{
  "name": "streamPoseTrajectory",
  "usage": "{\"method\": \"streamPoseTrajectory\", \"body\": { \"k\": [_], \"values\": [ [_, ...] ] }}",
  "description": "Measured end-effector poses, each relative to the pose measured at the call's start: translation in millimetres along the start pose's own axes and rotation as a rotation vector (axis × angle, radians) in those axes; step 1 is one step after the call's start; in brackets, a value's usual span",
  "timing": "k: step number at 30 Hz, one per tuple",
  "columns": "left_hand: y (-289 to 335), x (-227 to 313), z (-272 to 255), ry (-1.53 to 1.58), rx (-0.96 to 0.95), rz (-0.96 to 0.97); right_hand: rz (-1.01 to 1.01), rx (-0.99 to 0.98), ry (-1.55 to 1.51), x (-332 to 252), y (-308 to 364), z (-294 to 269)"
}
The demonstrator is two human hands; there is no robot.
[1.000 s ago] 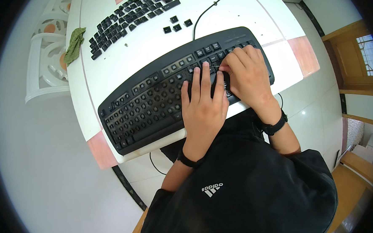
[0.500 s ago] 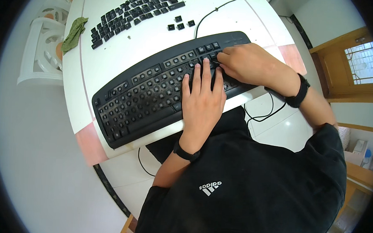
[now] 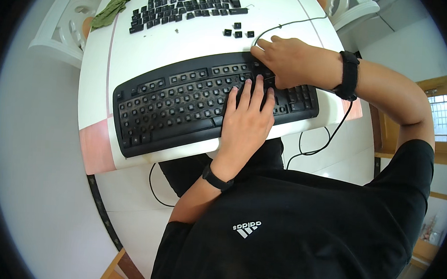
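A black keyboard [image 3: 168, 134] lies across the near part of the table, many of its keys stripped to bare key stems at the left and middle. My left hand [image 3: 247, 123] rests flat on it with fingers spread, right of its middle. Closed just above the keyboard's upper right part is my right hand [image 3: 293, 65], curled near my left fingertips. A thin shiny sliver [image 3: 270, 79], like a slim metal tool, shows at its underside; its kind is hidden. Keys under both hands are partly covered.
Loose black keycaps [image 3: 190, 6] lie in rough rows at the far side, several more [image 3: 238, 34] nearer. A green cloth [image 3: 111, 11] hangs at the table's left edge. A black cable [image 3: 290, 23] runs across the tabletop. White chairs [image 3: 62, 30] stand beyond the table.
My right hand has lifted and shifted toward the keyboard's far edge, its elbow swinging outward. My left hand stays on the keys. The whole view has turned slightly.
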State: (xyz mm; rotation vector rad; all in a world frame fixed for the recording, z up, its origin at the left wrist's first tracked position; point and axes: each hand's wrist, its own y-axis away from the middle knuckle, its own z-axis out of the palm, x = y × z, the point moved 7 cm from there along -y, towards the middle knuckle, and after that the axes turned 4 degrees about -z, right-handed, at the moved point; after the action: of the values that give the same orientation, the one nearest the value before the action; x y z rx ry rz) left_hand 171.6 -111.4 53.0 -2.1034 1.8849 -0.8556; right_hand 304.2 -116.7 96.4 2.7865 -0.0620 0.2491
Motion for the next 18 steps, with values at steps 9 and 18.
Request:
{"method": "streamPoseTrajectory", "body": {
  "k": [9, 18],
  "values": [
    [-0.3, -0.2, -0.5, 0.0, -0.007, -0.012, 0.148, -0.237, -0.183, 0.0, -11.8, 19.6],
    [-6.0, 12.1, 16.3, -0.022, 0.069, -0.05, 0.068, -0.441, -0.071, -5.3, -22.6, 15.2]
  ]
}}
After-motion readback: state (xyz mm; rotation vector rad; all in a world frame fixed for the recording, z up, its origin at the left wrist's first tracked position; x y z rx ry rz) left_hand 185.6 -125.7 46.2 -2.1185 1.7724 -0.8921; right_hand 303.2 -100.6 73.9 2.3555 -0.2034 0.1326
